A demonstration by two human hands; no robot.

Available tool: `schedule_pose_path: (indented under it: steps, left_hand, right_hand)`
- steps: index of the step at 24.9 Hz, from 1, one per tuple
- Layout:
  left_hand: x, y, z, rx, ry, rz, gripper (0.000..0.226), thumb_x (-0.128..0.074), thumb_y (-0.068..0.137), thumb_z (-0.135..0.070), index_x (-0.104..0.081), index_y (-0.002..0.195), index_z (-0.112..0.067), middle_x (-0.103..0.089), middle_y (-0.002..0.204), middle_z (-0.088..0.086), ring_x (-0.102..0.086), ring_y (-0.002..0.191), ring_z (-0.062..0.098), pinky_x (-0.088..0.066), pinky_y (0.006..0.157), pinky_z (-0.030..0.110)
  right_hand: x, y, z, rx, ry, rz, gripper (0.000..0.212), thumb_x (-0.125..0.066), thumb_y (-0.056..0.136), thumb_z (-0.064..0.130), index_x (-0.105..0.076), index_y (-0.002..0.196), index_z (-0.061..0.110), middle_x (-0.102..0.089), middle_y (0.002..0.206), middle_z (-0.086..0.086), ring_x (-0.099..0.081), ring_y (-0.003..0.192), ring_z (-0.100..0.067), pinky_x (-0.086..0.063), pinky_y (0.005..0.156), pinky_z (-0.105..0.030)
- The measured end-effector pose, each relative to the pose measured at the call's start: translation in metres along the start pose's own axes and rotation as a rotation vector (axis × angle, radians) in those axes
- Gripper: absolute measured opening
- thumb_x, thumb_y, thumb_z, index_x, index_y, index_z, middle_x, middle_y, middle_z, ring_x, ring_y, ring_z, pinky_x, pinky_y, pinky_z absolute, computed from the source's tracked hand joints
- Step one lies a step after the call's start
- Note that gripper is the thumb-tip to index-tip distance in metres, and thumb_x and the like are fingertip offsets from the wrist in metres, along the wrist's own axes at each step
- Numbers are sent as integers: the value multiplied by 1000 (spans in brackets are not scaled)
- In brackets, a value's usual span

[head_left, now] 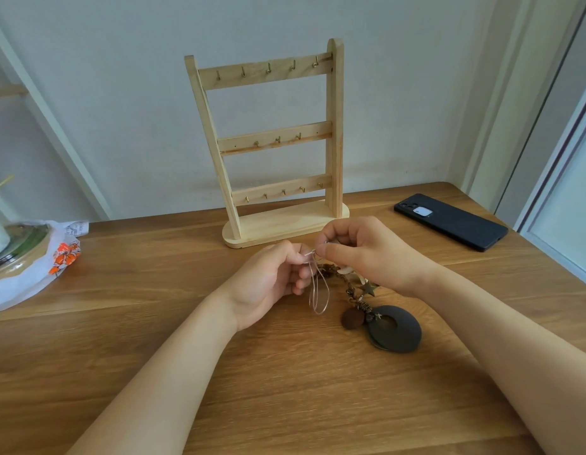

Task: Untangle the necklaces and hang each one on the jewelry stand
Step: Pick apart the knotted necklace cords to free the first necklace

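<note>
Fingertips [305, 255] of the left hand [268, 284] and the right hand [360, 251] meet in narrow pinches on the thin chain [317, 290], held above the table [285, 389] so its loops hang free and show where they cross. Close grips on either side of the snag probably let the person tease one strand out. Below the right hand, the beaded necklace [354, 290] trails down to its dark round pendant [396, 328], which rests on the wood, its weight likely steadying that strand. Just behind the hands stands the wooden stand [334, 133], every hook bare and within easy reach for hanging. A phone [449, 221] lies well apart on the right, a plastic bag [29, 274] on the left.
</note>
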State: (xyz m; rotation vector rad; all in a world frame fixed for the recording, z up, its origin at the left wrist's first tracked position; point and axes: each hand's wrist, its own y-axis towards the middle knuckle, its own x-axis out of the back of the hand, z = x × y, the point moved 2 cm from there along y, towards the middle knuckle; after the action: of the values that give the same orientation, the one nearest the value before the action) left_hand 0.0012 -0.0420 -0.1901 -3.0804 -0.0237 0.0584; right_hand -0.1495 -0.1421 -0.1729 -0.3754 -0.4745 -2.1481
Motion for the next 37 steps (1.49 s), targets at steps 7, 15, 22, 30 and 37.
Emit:
schedule_pose_path:
  steps: [7,15,22,30,37]
  left_hand:
    - [6,0,1,-98,89,-283,14,-62,96,-13,-75,91,-15,-72,80,-1,-58,75,11,-44,71,29]
    - [3,0,0,-121,187,-336,9,-67,93,-16,-76,94,-15,-69,75,-9,-58,72,4,-46,69,22]
    - [2,0,-1,-36,-140,-157,15,-55,88,-23,-57,74,-16,-42,70,-2,-42,68,14,-38,68,30]
    - [25,-5,-9,-169,-800,-418,17,-57,77,-23,-47,66,-16,-49,71,0,-54,75,20,-48,93,37]
    - [18,-3,-11,-158,-727,-380,28,-54,93,-13,-69,116,-12,-45,69,-5,-39,56,8,-39,56,19]
  right_hand:
    - [3,0,-2,-21,37,-86,10,-64,98,16,-69,94,8,-52,56,10,-45,54,-3,-42,56,-14]
    - [1,1,-5,0,16,-96,8,-66,97,16,-69,94,10,-58,59,8,-51,56,-3,-43,58,-13]
    - [10,2,-10,86,-256,-212,7,-72,91,14,-73,92,20,-55,60,-1,-47,56,-14,-43,58,-18]
    - [18,5,-14,-71,-43,-229,1,-75,90,15,-75,90,14,-58,62,-4,-50,52,-8,-44,55,-19]
    - [9,3,-14,-242,488,-50,10,-65,96,12,-69,91,3,-66,82,-1,-52,69,-13,-47,62,-27]
